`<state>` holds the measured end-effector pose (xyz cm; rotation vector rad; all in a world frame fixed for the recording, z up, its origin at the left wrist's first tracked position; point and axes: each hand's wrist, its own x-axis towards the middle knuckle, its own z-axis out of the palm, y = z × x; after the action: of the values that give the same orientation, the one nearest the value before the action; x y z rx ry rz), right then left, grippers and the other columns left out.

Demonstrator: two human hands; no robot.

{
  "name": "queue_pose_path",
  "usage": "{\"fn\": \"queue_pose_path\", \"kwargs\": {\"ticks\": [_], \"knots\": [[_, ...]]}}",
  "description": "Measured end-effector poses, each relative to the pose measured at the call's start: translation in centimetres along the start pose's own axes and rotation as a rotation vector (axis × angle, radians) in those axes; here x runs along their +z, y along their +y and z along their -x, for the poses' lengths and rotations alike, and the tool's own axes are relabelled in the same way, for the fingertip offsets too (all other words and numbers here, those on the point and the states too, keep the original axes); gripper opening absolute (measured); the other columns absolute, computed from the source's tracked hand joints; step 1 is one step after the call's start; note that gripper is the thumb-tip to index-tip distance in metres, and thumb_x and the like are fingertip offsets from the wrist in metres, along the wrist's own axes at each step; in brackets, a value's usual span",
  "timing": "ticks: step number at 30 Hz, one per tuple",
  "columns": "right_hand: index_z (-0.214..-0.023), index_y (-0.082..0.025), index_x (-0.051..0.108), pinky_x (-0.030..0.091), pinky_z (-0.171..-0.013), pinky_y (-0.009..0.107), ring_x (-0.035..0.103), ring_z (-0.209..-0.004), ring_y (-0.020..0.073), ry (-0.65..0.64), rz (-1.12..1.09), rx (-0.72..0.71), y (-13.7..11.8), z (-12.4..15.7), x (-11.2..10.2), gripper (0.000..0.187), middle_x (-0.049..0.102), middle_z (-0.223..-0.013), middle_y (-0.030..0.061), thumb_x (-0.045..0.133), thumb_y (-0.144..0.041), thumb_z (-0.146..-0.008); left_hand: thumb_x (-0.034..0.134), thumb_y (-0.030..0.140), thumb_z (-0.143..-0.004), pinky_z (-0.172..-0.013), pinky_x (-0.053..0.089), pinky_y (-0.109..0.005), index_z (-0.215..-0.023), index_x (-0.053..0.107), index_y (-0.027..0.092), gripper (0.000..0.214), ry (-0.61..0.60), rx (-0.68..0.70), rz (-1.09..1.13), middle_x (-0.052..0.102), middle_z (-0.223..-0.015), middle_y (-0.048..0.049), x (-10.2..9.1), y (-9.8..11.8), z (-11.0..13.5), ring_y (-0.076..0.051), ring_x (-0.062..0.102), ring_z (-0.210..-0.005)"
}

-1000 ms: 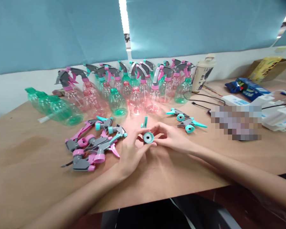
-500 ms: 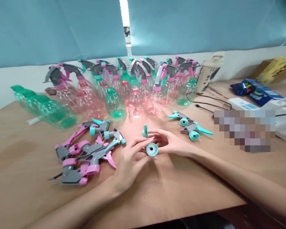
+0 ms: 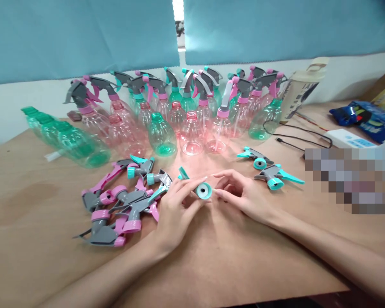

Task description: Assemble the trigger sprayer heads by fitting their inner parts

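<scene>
My left hand [image 3: 176,209] is closed around a spray trigger head, its turquoise collar [image 3: 203,191] facing me with the white inside and dark centre hole showing. The turquoise lever [image 3: 183,173] sticks up behind the fingers; the rest of the head is hidden by the hand. Just right of the collar, my right hand [image 3: 244,194] has its fingers curved and apart, with nothing visible in it. Its thumb tip is very close to the collar; whether it touches, I cannot tell. Left of my hands lies a pile of pink and turquoise trigger heads [image 3: 128,201].
Two turquoise trigger heads [image 3: 274,175] lie to the right. Behind stand pink and green bottles [image 3: 192,134], many with trigger heads on. Several green bottles [image 3: 80,145] stand at left. A black cable [image 3: 295,143], a tumbler [image 3: 300,94] and a blue packet [image 3: 372,119] are at right.
My right hand has moved away from the trigger head to the right, its fingers parting. The head in my left hand has tilted, its lever leaning left. The whole view has shifted slightly.
</scene>
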<state>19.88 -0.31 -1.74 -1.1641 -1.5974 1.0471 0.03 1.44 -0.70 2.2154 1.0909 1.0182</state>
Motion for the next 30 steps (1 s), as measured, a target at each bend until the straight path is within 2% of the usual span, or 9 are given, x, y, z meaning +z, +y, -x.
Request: {"fn": "queue_pose_path", "kwargs": {"ticks": [3, 7, 12, 17, 22, 27, 30], "knots": [[-0.110, -0.020, 0.052, 0.049, -0.055, 0.024, 0.057, -0.064, 0.0116, 0.049, 0.103, -0.045, 0.1, 0.4, -0.1, 0.025, 0.059, -0.076, -0.0006, 0.057, -0.029, -0.087, 0.066, 0.014, -0.081, -0.068, 0.048, -0.027, -0.116, 0.062, 0.025, 0.037, -0.046, -0.082, 0.042, 0.063, -0.096, -0.0013, 0.2, -0.1, -0.1, -0.011, 0.054, -0.069], [-0.106, -0.019, 0.052, 0.044, -0.047, 0.019, 0.050, -0.055, 0.0089, 0.056, 0.171, -0.175, 0.4, 1.0, 0.3, 0.019, 0.052, -0.067, -0.0038, 0.056, -0.025, -0.088, 0.064, 0.014, -0.083, -0.068, 0.049, -0.026, -0.121, 0.059, 0.026, 0.040, -0.113, -0.089, 0.047, 0.061, -0.096, -0.0014, 0.4, 0.0, -0.2, -0.010, 0.054, -0.068], [-0.112, -0.018, 0.051, 0.037, -0.045, 0.017, 0.043, -0.046, 0.0057, 0.044, 0.335, -0.350, 0.6, 1.7, 0.9, 0.027, 0.045, -0.060, -0.0080, 0.059, -0.023, -0.087, 0.063, 0.012, -0.083, -0.070, 0.051, -0.027, -0.126, 0.054, 0.026, 0.046, -0.131, -0.070, 0.023, 0.059, -0.098, -0.0016, 0.6, 0.0, -0.1, -0.010, 0.055, -0.069], [-0.118, -0.015, 0.049, 0.037, -0.047, 0.018, 0.043, -0.045, 0.0057, 0.044, 0.445, -0.395, 0.4, 2.0, 1.0, 0.038, 0.047, -0.057, -0.0089, 0.063, -0.030, -0.085, 0.063, 0.010, -0.083, -0.077, 0.052, -0.032, -0.125, 0.054, 0.025, 0.046, -0.095, 0.023, -0.046, 0.060, -0.102, -0.0036, 0.7, -0.1, 0.3, -0.016, 0.059, -0.085], [-0.117, -0.013, 0.053, 0.040, -0.049, 0.019, 0.046, -0.044, 0.0069, 0.064, 0.572, -0.456, 0.1, 2.1, 1.1, 0.038, 0.050, -0.055, -0.0076, 0.060, -0.035, -0.087, 0.058, 0.010, -0.086, -0.078, 0.052, -0.033, -0.126, 0.052, 0.021, 0.042, -0.030, 0.170, -0.136, 0.060, -0.103, -0.0065, 0.7, -0.1, 0.6, -0.018, 0.057, -0.093], [-0.112, -0.012, 0.057, 0.040, -0.048, 0.021, 0.048, -0.042, 0.0081, 0.129, 0.675, -0.547, -0.7, 2.3, 1.2, 0.033, 0.054, -0.052, -0.0056, 0.058, -0.035, -0.089, 0.055, 0.013, -0.088, -0.078, 0.051, -0.034, -0.126, 0.052, 0.020, 0.039, -0.025, 0.189, -0.182, 0.061, -0.102, -0.0071, 0.7, -0.1, 0.7, -0.019, 0.057, -0.092], [-0.111, -0.012, 0.059, 0.041, -0.049, 0.022, 0.049, -0.042, 0.0087, 0.135, 0.698, -0.544, -0.8, 2.3, 1.2, 0.032, 0.056, -0.052, -0.0050, 0.056, -0.035, -0.090, 0.056, 0.016, -0.089, -0.078, 0.051, -0.035, -0.126, 0.052, 0.019, 0.037, -0.022, 0.182, -0.184, 0.062, -0.101, -0.0072, 0.8, -0.1, 0.7, -0.019, 0.057, -0.090]]}}
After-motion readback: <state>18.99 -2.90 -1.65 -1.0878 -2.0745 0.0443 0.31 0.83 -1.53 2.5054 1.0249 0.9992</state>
